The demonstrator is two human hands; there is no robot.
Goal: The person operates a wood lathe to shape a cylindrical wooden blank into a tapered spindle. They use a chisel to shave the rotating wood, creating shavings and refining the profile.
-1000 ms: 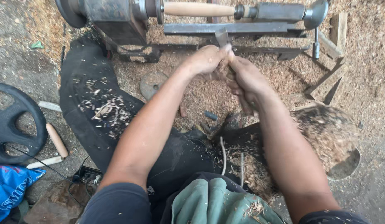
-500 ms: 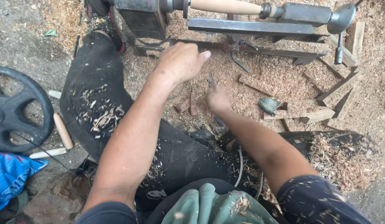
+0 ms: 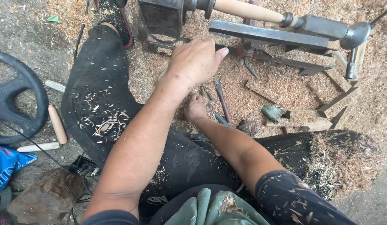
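The left hand [image 3: 196,62] is hovering loosely curled, gripping nothing, near the tool rest [image 3: 268,35]; the right hand [image 3: 196,109] is reaching among chisels [image 3: 221,100] lying in sawdust (grip unclear). The spindle [image 3: 247,10] is sitting mounted, already rounded smooth.

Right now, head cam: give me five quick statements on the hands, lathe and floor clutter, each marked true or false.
1. The left hand is raised near the lathe's metal tool rest. True.
2. The right hand grips the wooden spindle. False: it is down among the chisels in the sawdust.
3. A black wheel lies at the left. True.
4. The spindle is painted blue. False: pale bare wood.
5. Wood shavings cling to the dark trousers. True.
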